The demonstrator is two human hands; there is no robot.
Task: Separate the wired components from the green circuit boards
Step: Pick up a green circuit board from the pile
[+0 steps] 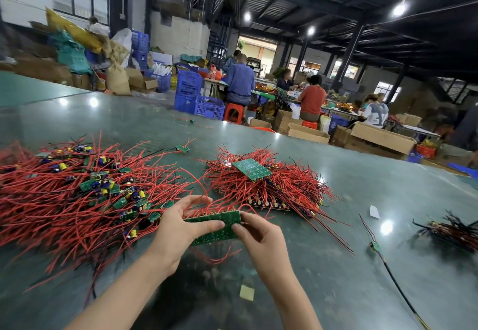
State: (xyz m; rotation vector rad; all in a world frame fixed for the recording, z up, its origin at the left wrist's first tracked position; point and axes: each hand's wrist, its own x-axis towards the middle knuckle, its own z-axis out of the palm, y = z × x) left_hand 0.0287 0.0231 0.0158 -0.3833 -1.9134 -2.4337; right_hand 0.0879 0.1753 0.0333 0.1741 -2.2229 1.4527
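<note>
I hold a green circuit board panel (216,229) above the table, solder side up, with red wires hanging beneath it. My left hand (178,229) grips its left end, thumb on top. My right hand (261,239) pinches its right end. A heap of separated small boards with red wires (85,195) lies to the left. A stack of whole panels with red wires (266,187) lies behind the hands, one green panel (252,168) on top.
The green table (362,200) holds a dark wire bundle (450,231) at the right, a loose black-wired part (375,245), paper scraps (247,292), and stray small boards (182,148). Other people work at tables beyond, among blue crates and cardboard boxes.
</note>
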